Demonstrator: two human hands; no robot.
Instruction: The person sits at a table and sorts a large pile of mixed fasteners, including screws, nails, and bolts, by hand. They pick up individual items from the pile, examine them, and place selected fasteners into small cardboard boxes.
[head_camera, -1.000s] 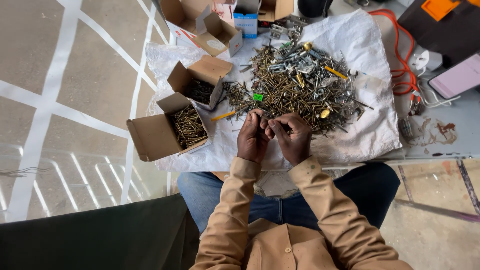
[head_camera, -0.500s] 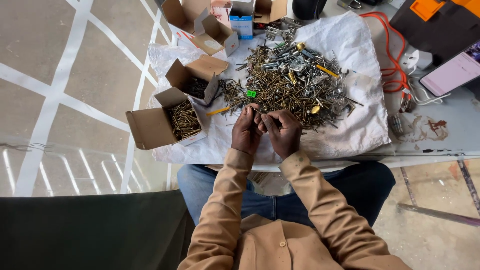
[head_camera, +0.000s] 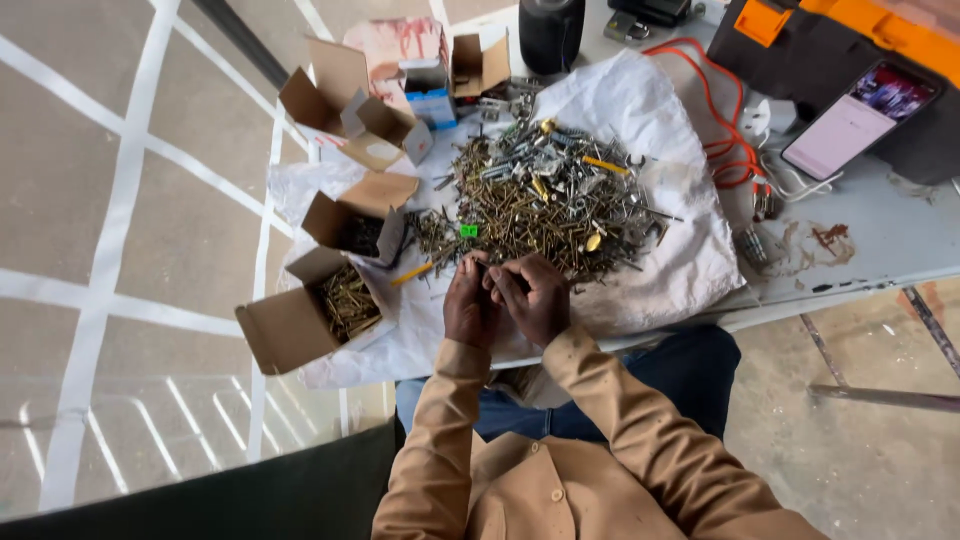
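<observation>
A large heap of mixed screws and small metal hardware (head_camera: 545, 205) lies on a white plastic sheet (head_camera: 680, 270) spread over the table. My left hand (head_camera: 468, 305) and my right hand (head_camera: 535, 298) are together at the near edge of the heap, fingers curled around a few screws held between them. Left of my hands stand two open cardboard boxes: a nearer one (head_camera: 305, 320) holding brass-coloured screws and a farther one (head_camera: 360, 222) holding dark screws. A yellow plastic plug (head_camera: 412, 273) lies between the boxes and my hands.
More open cardboard boxes (head_camera: 350, 105) and a small blue box (head_camera: 435, 105) sit at the back. An orange cable (head_camera: 715, 100), a phone (head_camera: 860, 120) on a black and orange toolbox (head_camera: 850, 30) and a dark cylinder (head_camera: 550, 35) stand to the right and rear.
Both hands stay together at the heap's near edge, fingers shifting slightly on the screws. The view has drifted a little.
</observation>
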